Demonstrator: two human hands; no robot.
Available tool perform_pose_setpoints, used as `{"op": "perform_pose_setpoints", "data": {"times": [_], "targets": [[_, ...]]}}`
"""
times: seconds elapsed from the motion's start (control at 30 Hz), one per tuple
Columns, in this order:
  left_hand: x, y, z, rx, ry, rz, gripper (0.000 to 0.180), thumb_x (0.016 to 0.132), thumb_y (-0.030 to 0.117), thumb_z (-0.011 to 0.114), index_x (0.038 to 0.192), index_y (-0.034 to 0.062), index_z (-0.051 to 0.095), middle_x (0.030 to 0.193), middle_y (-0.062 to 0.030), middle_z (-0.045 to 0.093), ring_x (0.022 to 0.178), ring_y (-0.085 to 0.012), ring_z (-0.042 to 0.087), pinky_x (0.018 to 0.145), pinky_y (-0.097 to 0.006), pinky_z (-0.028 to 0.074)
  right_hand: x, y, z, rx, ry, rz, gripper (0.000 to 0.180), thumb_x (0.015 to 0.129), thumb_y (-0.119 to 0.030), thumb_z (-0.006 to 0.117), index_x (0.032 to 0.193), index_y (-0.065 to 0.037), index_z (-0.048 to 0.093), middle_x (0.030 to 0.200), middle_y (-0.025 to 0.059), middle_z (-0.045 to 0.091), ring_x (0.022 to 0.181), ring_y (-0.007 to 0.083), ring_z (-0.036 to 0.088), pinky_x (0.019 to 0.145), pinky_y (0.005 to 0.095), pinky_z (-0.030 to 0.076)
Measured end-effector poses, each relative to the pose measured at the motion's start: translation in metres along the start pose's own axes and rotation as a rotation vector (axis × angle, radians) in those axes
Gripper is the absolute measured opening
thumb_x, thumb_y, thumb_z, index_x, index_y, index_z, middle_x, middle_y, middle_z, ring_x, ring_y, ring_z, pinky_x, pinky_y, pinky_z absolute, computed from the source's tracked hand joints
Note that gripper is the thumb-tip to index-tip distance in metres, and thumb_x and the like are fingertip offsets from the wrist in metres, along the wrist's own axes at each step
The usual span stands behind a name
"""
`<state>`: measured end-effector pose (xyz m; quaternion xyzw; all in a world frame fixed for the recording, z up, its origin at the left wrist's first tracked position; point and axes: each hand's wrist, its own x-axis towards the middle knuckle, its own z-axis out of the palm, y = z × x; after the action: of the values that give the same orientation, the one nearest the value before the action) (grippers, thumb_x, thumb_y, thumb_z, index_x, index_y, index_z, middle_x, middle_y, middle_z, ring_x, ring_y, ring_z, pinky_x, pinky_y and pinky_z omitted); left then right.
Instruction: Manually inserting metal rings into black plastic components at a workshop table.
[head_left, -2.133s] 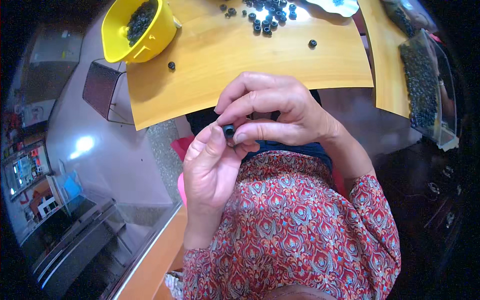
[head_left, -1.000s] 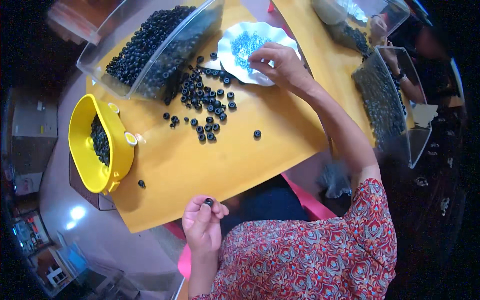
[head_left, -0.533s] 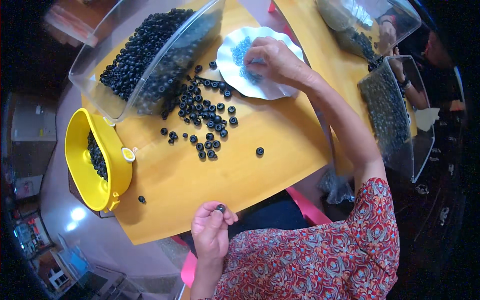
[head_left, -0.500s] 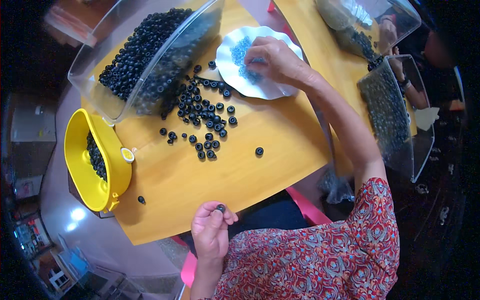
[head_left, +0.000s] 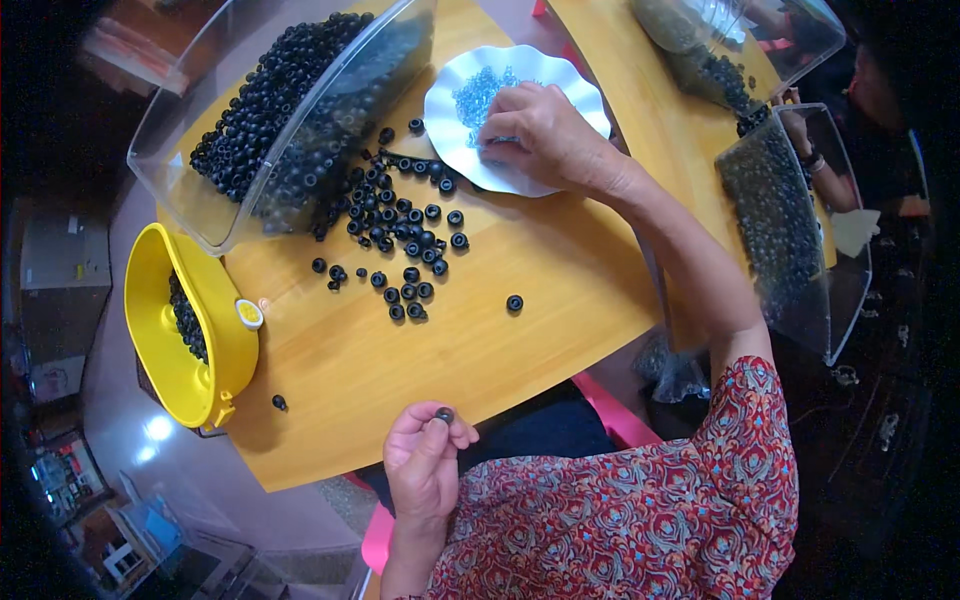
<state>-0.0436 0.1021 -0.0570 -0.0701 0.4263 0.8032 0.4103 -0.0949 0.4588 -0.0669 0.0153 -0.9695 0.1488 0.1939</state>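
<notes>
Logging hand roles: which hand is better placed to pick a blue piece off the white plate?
Likely the right hand: it is over the blue pieces on the white plate, while the left hand, farther off, holds a black piece.

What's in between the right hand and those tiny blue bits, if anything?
Nothing visible. The right hand hangs over the white wavy-edged plate, close by the small light-blue pieces; its curled fingers hide whether they touch.
</notes>
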Motion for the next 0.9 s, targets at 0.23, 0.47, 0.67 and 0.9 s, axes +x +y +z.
{"op": "perform_pose_setpoints", "data": {"times": [0.23,0.47,0.67,0.9], "targets": [[-0.001,0.002,0.002,-0.002,0.009,0.001,0.018,0.087,0.008,0.061,0.101,-0.0023,0.057,0.079,-0.0111,0.06,0.071,-0.0191,0.056,0.074,-0.035,0.048,0.011,-0.006,-0.001,-0.06,0.002,-0.048,0.001,0.072,-0.007,0.067,0.072,-0.008,0.066,0.078,0.0074,0.061,0.077,0.0272,0.058,0.068,0.0394,0.046],[-0.003,0.004,0.0,-0.016,0.002,0.019,0.018,0.088,0.008,0.06,0.103,-0.0022,0.057,0.08,-0.0108,0.06,0.072,-0.0188,0.055,0.074,-0.035,0.048,0.016,-0.002,-0.007,0.325,0.039,0.232,0.018,0.086,-0.021,0.063,0.088,-0.004,0.066,0.084,0.011,0.066,0.079,0.0249,0.062,0.073,0.0334,0.048],[-0.003,0.004,-0.002,0.002,0.006,0.018,0.018,0.088,0.007,0.06,0.103,-0.0022,0.057,0.079,-0.0107,0.059,0.071,-0.0189,0.055,0.073,-0.035,0.048,0.011,0.005,-0.013,0.948,0.058,0.472,0.02,0.09,-0.019,0.061,0.091,0.0,0.067,0.081,0.0041,0.066,0.072,0.0095,0.059,0.068,0.0243,0.049],[-0.002,0.003,-0.002,-0.018,-0.018,0.0,0.018,0.088,0.007,0.059,0.103,-0.0021,0.056,0.079,-0.0106,0.059,0.071,-0.0189,0.055,0.073,-0.035,0.047,0.01,0.003,-0.019,0.705,0.116,0.422,0.021,0.087,-0.021,0.067,0.094,-0.002,0.069,0.082,0.003,0.067,0.072,0.0081,0.059,0.067,0.0227,0.049]]}}
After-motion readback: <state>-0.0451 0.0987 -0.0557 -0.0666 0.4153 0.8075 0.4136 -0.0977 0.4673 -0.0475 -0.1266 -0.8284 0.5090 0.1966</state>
